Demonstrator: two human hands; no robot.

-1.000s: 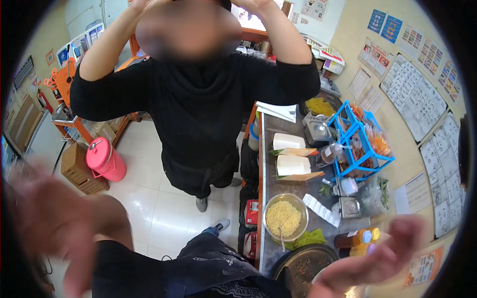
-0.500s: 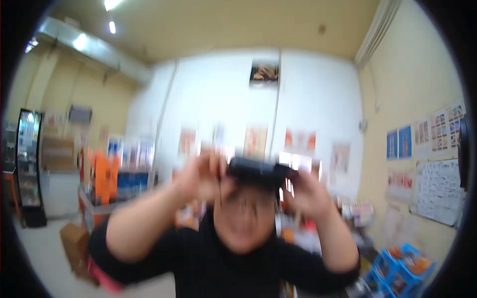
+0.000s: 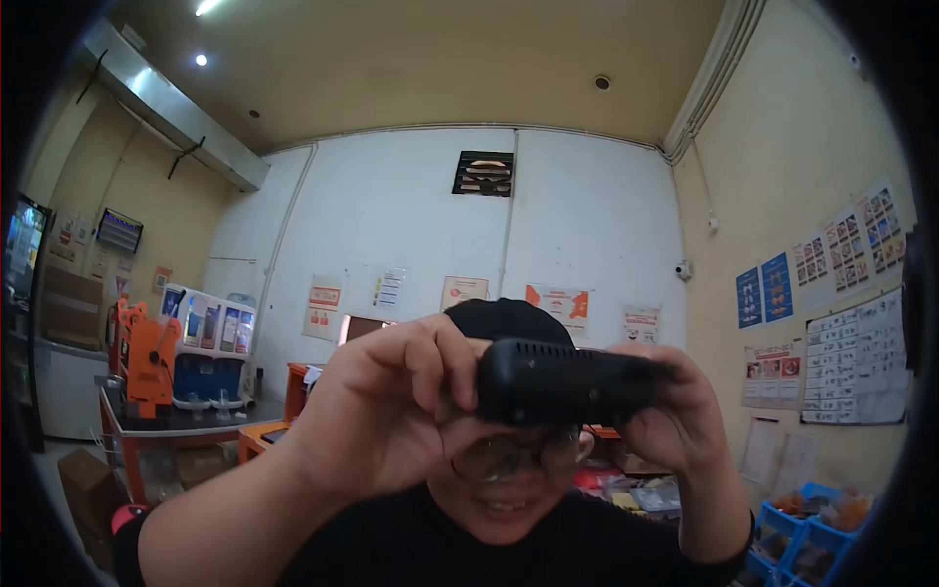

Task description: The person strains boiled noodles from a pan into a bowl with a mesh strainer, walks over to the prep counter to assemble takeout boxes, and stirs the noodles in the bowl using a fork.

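Neither of my hands is in view. Facing me, a person (image 3: 469,548) in a black cap, glasses and a dark top has both arms raised. A black box-shaped device (image 3: 558,383) with slots along its upper edge is held at the person's forehead. One hand of that person (image 3: 391,391) grips its end at the left of the picture. The other hand (image 3: 675,411) is closed round the end at the right. Both arms join that person's own shoulders.
Behind at the left, an orange upright stand (image 3: 149,362) and a drink dispenser (image 3: 210,342) occupy a counter (image 3: 196,419). Cardboard boxes lie below. Blue baskets (image 3: 807,533) with packed goods stand at the lower right. A whiteboard (image 3: 856,362) hangs on the right wall.
The person and the black device have come closer and look larger. The device now sits lower and further right in the picture. The view has become sharp.
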